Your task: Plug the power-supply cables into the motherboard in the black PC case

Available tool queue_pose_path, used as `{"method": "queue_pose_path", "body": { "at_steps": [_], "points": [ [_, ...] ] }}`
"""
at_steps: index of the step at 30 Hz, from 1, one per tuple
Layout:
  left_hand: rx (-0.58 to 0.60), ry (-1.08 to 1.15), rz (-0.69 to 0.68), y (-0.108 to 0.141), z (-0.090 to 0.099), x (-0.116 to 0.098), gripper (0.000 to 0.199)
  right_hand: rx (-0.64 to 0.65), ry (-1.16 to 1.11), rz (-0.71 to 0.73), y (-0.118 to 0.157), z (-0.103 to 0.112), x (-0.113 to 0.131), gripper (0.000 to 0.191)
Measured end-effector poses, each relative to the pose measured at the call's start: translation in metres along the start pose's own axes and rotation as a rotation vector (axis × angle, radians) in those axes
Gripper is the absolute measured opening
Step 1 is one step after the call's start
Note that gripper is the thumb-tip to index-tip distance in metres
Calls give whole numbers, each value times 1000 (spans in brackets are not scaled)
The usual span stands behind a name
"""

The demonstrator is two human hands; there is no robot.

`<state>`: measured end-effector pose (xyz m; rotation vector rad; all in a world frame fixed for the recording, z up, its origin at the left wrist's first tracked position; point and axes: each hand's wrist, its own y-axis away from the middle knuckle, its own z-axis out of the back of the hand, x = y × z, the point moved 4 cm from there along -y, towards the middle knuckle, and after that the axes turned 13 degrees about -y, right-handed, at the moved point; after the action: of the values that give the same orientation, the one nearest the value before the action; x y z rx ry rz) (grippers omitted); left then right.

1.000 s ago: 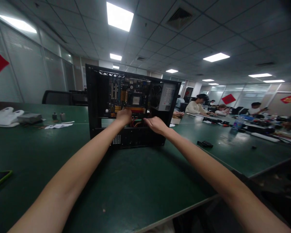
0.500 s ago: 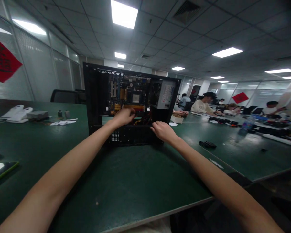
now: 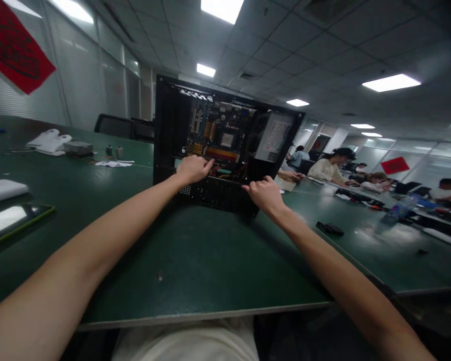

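An open black computer case [image 3: 225, 198] stands upright on the green table, its inside facing me. Within it I see a motherboard [image 3: 218, 125] with a red-and-yellow memory module [image 3: 222, 154]. A silver power supply [image 3: 274, 136] sits at the upper right, and thin coloured cables run below the board. My left hand [image 3: 195, 169] is closed over the horizontal frame bar under the motherboard. Further right on the same bar my right hand [image 3: 265, 193] is closed as well, its thumb pointing left. Both hands' fingertips are partly hidden behind the bar.
On the green table [image 3: 195, 250], a tablet-like device with a green edge [image 3: 18, 225] and a white object [image 3: 5, 191] lie left. Farther back are a grey block [image 3: 78, 148] and white paper [image 3: 115, 164]. Black parts [image 3: 329, 228] lie right; several people sit beyond.
My left hand has come down from beside the memory module onto the frame bar. My right hand keeps its hold. The view has shifted and tilted, so the case appears higher and farther right.
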<state>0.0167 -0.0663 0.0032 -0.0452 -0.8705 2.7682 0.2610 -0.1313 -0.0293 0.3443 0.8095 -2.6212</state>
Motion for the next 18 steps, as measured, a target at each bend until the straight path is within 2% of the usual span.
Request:
{"method": "queue_pose_path", "body": {
  "at_steps": [4, 9, 14, 18],
  "points": [
    [7, 109, 222, -12, -5, 32, 71, 62, -12, 27, -8, 11, 23, 52],
    [31, 202, 352, -16, -7, 74, 69, 69, -99, 117, -10, 34, 65, 51],
    [21, 225, 285, -21, -14, 119, 58, 46, -247, 243, -14, 68, 133, 51],
    [-22, 233, 326, -16, -9, 155, 49, 40, -356, 346, -27, 92, 195, 43]
  ]
}}
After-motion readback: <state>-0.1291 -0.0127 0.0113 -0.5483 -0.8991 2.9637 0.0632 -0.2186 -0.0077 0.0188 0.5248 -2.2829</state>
